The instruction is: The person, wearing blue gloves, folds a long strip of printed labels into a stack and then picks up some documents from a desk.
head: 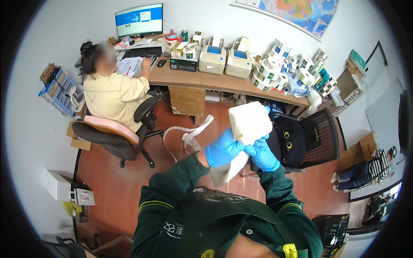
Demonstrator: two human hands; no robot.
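Both of my hands wear blue gloves and hold a thick, fan-folded stack of white paper or labels (251,123) in front of me. My left hand (225,147) grips the stack's lower left edge. My right hand (263,154) has its fingers closed at the lower right edge, some of them hidden behind the stack. A loose white length (233,169) of the same material hangs down below my hands.
A person (111,87) sits at the wooden desk (180,75), left. Label printers (212,59) and label rolls (267,72) stand on it. A mesh office chair (319,138) is at right. A white strip (190,132) curls over the floor. Another person (364,171) stands far right.
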